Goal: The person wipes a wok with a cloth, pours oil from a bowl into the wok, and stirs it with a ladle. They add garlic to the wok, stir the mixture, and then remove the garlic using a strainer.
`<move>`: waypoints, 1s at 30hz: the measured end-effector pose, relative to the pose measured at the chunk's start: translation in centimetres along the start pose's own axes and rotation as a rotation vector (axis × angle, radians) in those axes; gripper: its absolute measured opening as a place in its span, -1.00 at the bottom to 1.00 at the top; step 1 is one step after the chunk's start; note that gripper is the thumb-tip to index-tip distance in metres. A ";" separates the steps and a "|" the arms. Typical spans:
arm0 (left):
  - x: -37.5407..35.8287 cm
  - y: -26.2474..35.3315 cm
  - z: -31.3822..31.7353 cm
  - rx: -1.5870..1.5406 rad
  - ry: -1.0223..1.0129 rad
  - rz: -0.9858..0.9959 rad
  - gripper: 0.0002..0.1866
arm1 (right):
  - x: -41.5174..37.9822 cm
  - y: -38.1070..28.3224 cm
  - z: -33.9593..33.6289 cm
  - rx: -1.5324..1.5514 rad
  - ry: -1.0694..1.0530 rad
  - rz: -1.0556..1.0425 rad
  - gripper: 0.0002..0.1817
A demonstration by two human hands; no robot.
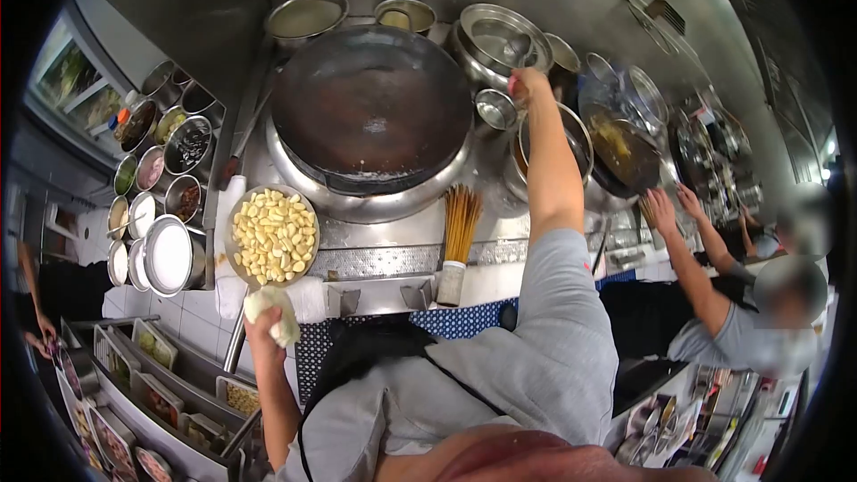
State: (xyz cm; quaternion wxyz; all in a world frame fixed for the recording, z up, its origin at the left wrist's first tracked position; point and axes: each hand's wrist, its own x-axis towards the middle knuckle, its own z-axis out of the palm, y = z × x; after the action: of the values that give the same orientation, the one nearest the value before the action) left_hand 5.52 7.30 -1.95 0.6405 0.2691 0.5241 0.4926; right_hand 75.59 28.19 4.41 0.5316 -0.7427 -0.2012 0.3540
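My left hand [262,332] is closed around a folded pale cloth [274,312]. Just above it, a round shallow strainer [234,254] heaped with pale yellow, clove-like pieces [275,234] rests at the counter's edge. My right arm reaches far forward, and my right hand [532,85] is closed by a ladle [517,47] whose bowl lies over a steel basin [482,21]; a bit of red shows at the fingers. Between my hands sits a large dark wok [370,107], with only a wet sheen inside, on a steel ring [335,203].
A bamboo wok brush [461,223] lies at the front edge. Below my right forearm stands a steel pot [580,138]. Several seasoning bowls [170,254] crowd the left side. At right, another person's hands [661,210] are near a second wok [625,161].
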 end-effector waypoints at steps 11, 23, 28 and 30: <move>0.3 -0.5 2.3 -0.036 0.077 0.008 -0.44 | 2.3 -14.0 7.9 1.251 -0.371 -0.021 -0.86; 0.1 0.5 2.2 0.065 -0.037 -0.043 -0.41 | -6.3 -4.6 6.6 -0.529 0.222 -0.452 -0.80; 1.3 0.8 2.9 0.024 -0.077 0.008 -0.37 | -11.7 -4.8 3.2 0.088 0.009 -0.297 -0.82; 1.1 0.9 3.3 0.028 -0.084 0.006 -0.34 | -8.9 -5.8 2.3 0.380 -0.095 -0.190 -0.80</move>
State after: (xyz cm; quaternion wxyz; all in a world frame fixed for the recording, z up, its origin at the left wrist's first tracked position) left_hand 8.30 9.20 -0.58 0.6568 0.3000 0.5027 0.4752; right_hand 68.36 25.76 12.21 0.6828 -0.5893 -0.2248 0.3687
